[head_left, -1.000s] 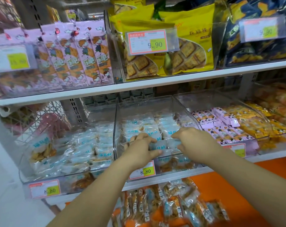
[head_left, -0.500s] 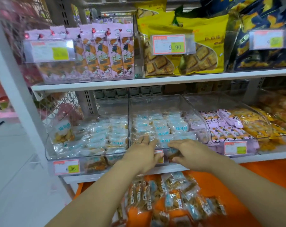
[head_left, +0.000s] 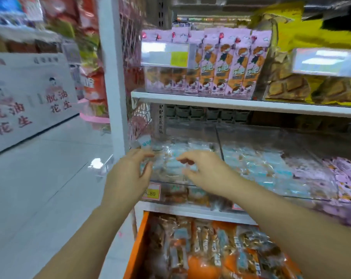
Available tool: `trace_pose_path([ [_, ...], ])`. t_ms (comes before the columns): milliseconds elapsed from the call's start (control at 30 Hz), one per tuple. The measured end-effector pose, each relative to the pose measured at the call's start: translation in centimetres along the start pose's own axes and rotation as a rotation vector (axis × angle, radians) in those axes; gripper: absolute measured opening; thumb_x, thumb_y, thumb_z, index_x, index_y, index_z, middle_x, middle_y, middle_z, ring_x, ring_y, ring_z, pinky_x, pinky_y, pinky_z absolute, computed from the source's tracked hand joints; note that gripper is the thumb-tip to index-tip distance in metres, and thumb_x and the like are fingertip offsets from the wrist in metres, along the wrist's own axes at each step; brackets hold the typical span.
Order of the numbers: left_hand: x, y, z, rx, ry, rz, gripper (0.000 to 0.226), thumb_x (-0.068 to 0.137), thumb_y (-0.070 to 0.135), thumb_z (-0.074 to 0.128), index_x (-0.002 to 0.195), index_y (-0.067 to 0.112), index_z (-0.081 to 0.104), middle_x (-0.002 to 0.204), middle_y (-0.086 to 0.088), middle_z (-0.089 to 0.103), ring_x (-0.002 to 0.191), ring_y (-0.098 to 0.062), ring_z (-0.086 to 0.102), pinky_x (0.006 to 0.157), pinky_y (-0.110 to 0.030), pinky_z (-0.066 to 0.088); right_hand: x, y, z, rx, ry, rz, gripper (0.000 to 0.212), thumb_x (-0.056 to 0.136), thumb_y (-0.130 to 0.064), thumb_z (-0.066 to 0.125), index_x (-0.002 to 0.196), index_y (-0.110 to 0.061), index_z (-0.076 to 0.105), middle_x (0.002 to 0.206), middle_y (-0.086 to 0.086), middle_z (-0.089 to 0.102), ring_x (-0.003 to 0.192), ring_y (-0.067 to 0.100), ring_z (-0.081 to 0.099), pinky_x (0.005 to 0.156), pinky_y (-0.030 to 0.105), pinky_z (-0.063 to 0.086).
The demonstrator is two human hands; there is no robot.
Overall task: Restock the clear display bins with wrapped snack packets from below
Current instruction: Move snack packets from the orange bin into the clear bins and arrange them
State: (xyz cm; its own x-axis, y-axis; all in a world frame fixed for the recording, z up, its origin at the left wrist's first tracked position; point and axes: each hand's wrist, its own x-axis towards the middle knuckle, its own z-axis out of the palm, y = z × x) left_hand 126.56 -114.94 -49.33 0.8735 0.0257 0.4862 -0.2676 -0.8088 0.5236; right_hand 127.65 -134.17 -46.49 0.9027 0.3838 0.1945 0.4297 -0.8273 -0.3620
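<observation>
The view is motion-blurred. Pale blue wrapped snack packets point(head_left: 192, 158) fill the left clear bin point(head_left: 190, 135) on the middle shelf. My left hand point(head_left: 128, 174) hovers at that bin's front left corner, fingers spread and loosely bent, holding nothing. My right hand point(head_left: 202, 170) hangs over the bin's front rim with thumb and fingers apart, also holding nothing. More blue packets lie in the neighbouring middle bin point(head_left: 291, 141). On the orange shelf point(head_left: 139, 234) below lie several loose packets point(head_left: 210, 250) in clear and brown wrappers.
A white upright post point(head_left: 112, 77) stands just left of the bins. Pink snack boxes point(head_left: 222, 63) and yellow bags point(head_left: 315, 83) fill the shelf above. White printed cartons point(head_left: 29, 97) line the aisle at the left. Pink packets point(head_left: 347, 178) sit far right. A price tag point(head_left: 151, 193) fronts the left bin.
The view has swung left. Both hands have left the middle bin's front and moved left to the left bin, lifting off the packets with their fingers spreading.
</observation>
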Motion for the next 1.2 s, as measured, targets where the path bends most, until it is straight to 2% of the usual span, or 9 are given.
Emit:
trace_pose_path([
  [233, 1.7, -3.1, -0.8, -0.196, 0.070, -0.139, 0.024, 0.092, 0.017, 0.056, 0.113, 0.026, 0.065, 0.109, 0.007, 0.067, 0.097, -0.014, 0.063, 0.084, -0.037, 0.053, 8.3, -3.4, 4.1, 0.587, 0.028, 0.215, 0.068, 0.092, -0.011, 0.058, 0.149, -0.015, 0.021, 0.145, 0.012, 0.040, 0.117, 0.018, 0.050, 0.088, 0.022, 0.042],
  [300, 1.8, -3.2, -0.8, -0.246, 0.043, -0.182, 0.025, 0.093, 0.019, 0.056, 0.117, 0.024, 0.063, 0.108, 0.008, 0.066, 0.091, -0.010, 0.063, 0.084, -0.030, 0.052, 10.1, -3.3, 4.9, 0.705, 0.026, 0.291, 0.077, 0.090, -0.009, 0.061, 0.151, -0.015, 0.014, 0.148, 0.013, 0.037, 0.121, 0.021, 0.049, 0.092, 0.029, 0.046],
  [400, 1.9, -3.4, -0.5, -0.264, -0.023, -0.226, 0.034, 0.094, 0.015, 0.056, 0.127, 0.023, 0.056, 0.107, 0.012, 0.062, 0.090, -0.006, 0.057, 0.081, -0.021, 0.045, 11.5, -3.0, 5.9, 0.784, -0.065, 0.335, 0.089, 0.086, -0.006, 0.065, 0.152, -0.014, 0.006, 0.137, 0.010, 0.051, 0.104, 0.019, 0.057, 0.072, 0.025, 0.046],
  [633, 2.1, -3.3, -0.1, -0.386, -0.014, -0.222, 0.054, 0.089, 0.022, 0.064, 0.138, 0.025, 0.040, 0.121, 0.006, 0.056, 0.100, -0.009, 0.055, 0.077, -0.018, 0.043, 9.7, -1.7, 5.8, 0.873, 0.064, 0.254, 0.034, 0.079, -0.016, 0.075, 0.108, -0.006, 0.062, 0.107, 0.015, 0.067, 0.097, 0.028, 0.066, 0.088, 0.036, 0.054],
  [733, 2.0, -2.6, -0.1, -0.515, 0.008, -0.187, 0.057, 0.089, 0.013, 0.064, 0.137, 0.029, 0.039, 0.117, 0.014, 0.051, 0.096, -0.004, 0.060, 0.064, -0.008, 0.047, 8.0, -1.7, 4.8, 0.967, 0.126, 0.215, 0.021, 0.083, -0.015, 0.071, 0.101, -0.019, 0.061, 0.109, 0.009, 0.066, 0.083, 0.013, 0.064, 0.063, 0.020, 0.051],
  [867, 2.0, -1.7, -0.5, -0.600, 0.004, -0.136, 0.051, 0.088, 0.008, 0.065, 0.123, 0.039, 0.044, 0.103, 0.022, 0.056, 0.086, 0.004, 0.064, 0.061, -0.005, 0.045, 7.0, -1.1, 3.3, 0.984, 0.132, 0.194, 0.024, 0.084, -0.009, 0.067, 0.105, -0.015, 0.056, 0.105, 0.005, 0.069, 0.081, 0.010, 0.065, 0.058, 0.017, 0.049],
  [1033, 2.7, -3.6, -1.7, -0.328, 0.073, -0.219, 0.025, 0.090, 0.016, 0.061, 0.111, 0.029, 0.063, 0.099, 0.017, 0.065, 0.089, -0.005, 0.064, 0.077, -0.026, 0.051, 9.9, 1.1, 2.3, 0.860, 0.342, 0.278, 0.031, 0.086, -0.010, 0.066, 0.114, -0.010, 0.053, 0.107, 0.005, 0.067, 0.087, 0.013, 0.066, 0.071, 0.025, 0.055],
  [1133, 3.0, -4.7, -1.3, -0.177, 0.068, -0.256, 0.013, 0.090, 0.018, 0.060, 0.099, 0.025, 0.065, 0.086, 0.014, 0.063, 0.081, -0.008, 0.062, 0.072, -0.024, 0.045, 13.1, 2.1, 3.1, 0.752, 0.468, 0.316, 0.031, 0.087, -0.015, 0.067, 0.115, -0.007, 0.057, 0.108, 0.002, 0.065, 0.097, 0.017, 0.062, 0.089, 0.031, 0.050],
  [1200, 3.3, -4.9, -0.8, -0.113, 0.077, -0.253, 0.009, 0.089, 0.020, 0.059, 0.092, 0.027, 0.064, 0.081, 0.014, 0.063, 0.078, -0.010, 0.061, 0.069, -0.025, 0.044, 15.3, 2.5, 4.0, 0.639, 0.467, 0.364, 0.030, 0.089, -0.021, 0.064, 0.114, -0.006, 0.058, 0.105, 0.003, 0.062, 0.096, 0.019, 0.059, 0.082, 0.026, 0.046],
])
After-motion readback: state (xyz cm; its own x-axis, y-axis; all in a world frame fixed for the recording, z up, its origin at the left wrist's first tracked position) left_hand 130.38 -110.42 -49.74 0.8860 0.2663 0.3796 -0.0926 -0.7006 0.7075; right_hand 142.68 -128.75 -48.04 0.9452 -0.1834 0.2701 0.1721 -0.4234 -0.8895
